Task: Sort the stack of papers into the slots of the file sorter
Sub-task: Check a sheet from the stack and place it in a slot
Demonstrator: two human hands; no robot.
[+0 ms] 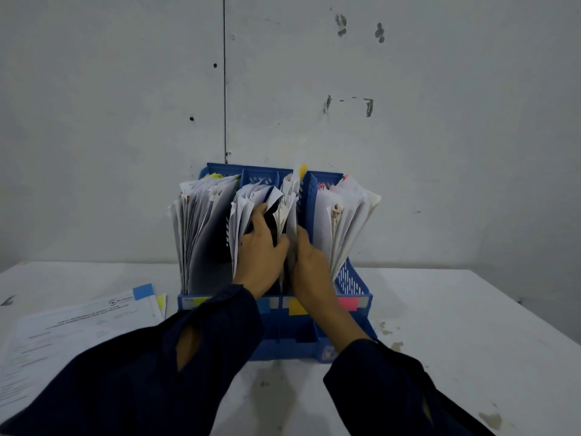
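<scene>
My left hand (261, 247) and right hand (309, 262) both reach into the blue file sorter (352, 281), holding its standing papers (286, 209) apart, while the stack of papers (72, 335) lies flat, near my left arm.

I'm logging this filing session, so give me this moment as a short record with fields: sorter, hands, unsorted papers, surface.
sorter: blue perforated plastic file sorter, four slots, all holding white papers; coloured labels on the front
left hand: left hand parts papers in the second slot from the left
right hand: right hand at the third slot's papers; its grip is hidden
unsorted papers: stack of white printed papers with blue and yellow tabs, lying left of the sorter
surface: stained white table
</scene>
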